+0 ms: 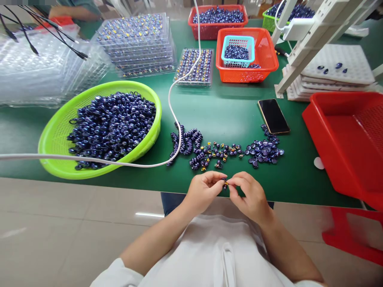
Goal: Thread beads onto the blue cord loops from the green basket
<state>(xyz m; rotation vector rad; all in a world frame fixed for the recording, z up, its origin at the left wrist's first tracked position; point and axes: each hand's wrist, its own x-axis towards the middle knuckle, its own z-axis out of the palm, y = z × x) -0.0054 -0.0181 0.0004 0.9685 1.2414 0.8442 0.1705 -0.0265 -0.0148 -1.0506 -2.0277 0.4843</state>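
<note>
My left hand (206,186) and my right hand (249,195) meet at the front edge of the green table. Pinched between their fingertips is a small dark blue piece with a yellow part (225,185); the fingers partly hide it. Just beyond lie scattered dark blue pieces with gold bits (220,151). To their left are curved rows of dark rings (187,141). A pile of flat, shiny dark blue pieces (265,151) sits to the right.
A green basket (44,139) of dark looped pieces stands left. Stacked clear trays (146,52) are behind it. A white cable (170,99) crosses the table. A phone (273,115), a red basket (332,159) and a metal post (295,73) are right. An orange basket (266,52) stands behind.
</note>
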